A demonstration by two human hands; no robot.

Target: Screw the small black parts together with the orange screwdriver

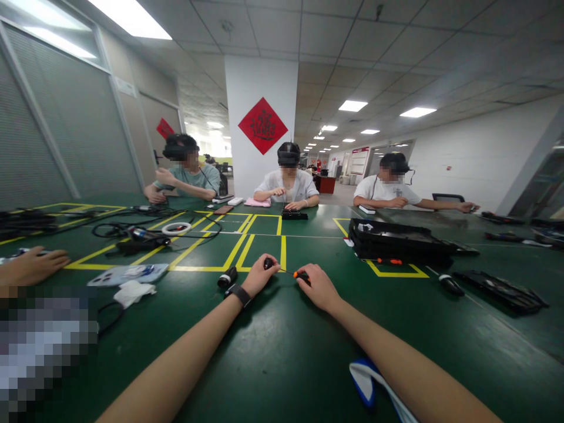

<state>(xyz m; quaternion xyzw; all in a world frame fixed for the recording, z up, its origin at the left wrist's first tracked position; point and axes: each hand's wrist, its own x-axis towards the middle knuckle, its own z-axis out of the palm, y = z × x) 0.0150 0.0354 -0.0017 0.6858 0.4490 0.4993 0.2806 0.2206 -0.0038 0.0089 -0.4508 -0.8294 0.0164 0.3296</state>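
Nearest you, a blue-and-white strap [365,383] lies on the green table [273,376] beneath your right forearm. Ahead, your right hand [321,286] is closed on the handle of an orange-and-black screwdriver [302,278], just above the table in front of you, its shaft pointing at your left hand [259,275]. Your left fingers are closed around a small black piece [268,264]; you can't tell whether the shaft touches it. A black cylinder [228,277] lies just beside that hand. Farther left are a crumpled tissue [134,293] and a phone [127,274]; beyond, to the right, stand stacked black trays [396,236]. Three people in headsets sit across the table.
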